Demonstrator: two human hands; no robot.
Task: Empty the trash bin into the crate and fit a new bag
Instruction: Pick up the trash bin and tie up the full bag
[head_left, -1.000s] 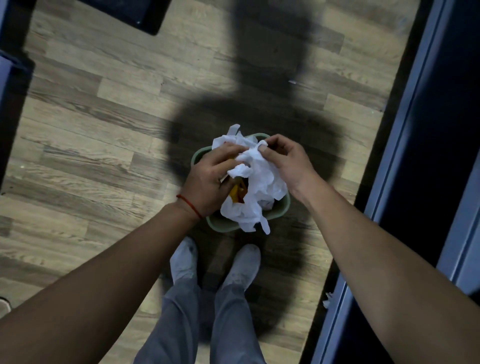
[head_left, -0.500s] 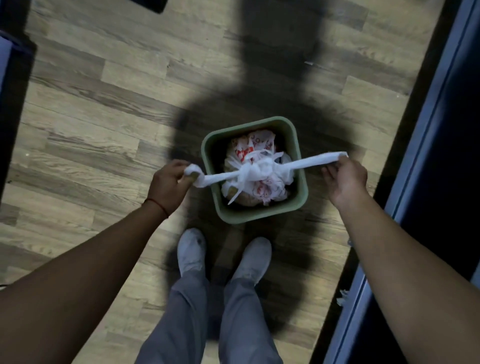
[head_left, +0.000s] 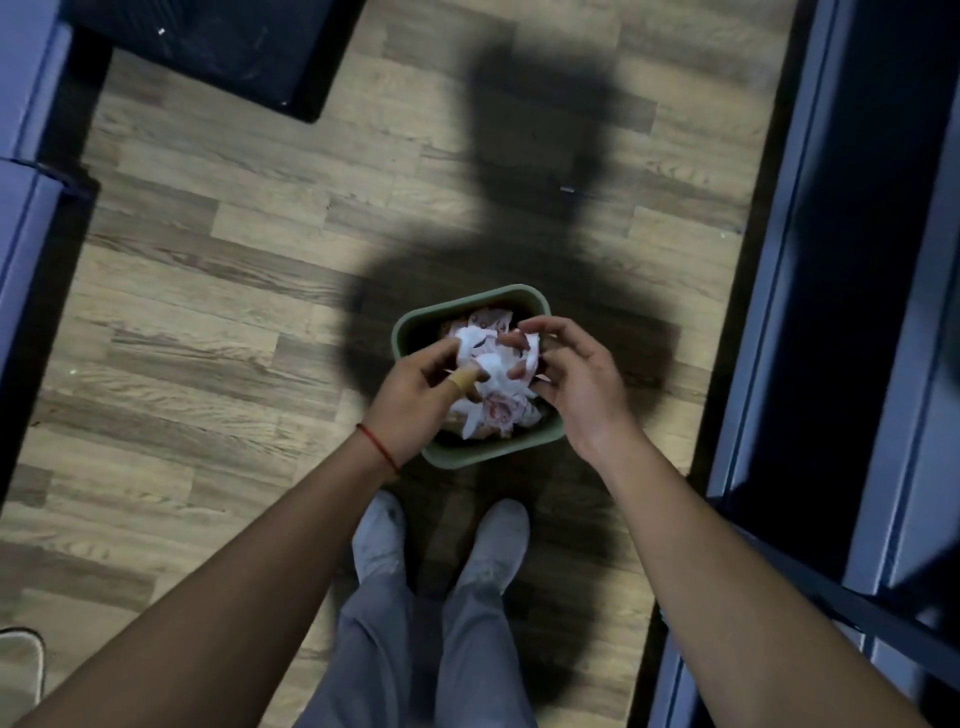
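Green trash bin (head_left: 493, 457) at frame centre, left hand (head_left: 415, 400) and right hand (head_left: 576, 379) above it, fingers (head_left: 511, 340) curled, gripping the white bag's (head_left: 493, 374) twisted ends

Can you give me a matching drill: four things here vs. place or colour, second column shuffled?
1. trash bin
2. bag
3. wrist string
4. shoes

a. red, on the left arm
b. white with red print, inside the bin
c. green, on the floor in front of the feet
d. pale, nearest the bottom edge

Pairs: 1-c, 2-b, 3-a, 4-d
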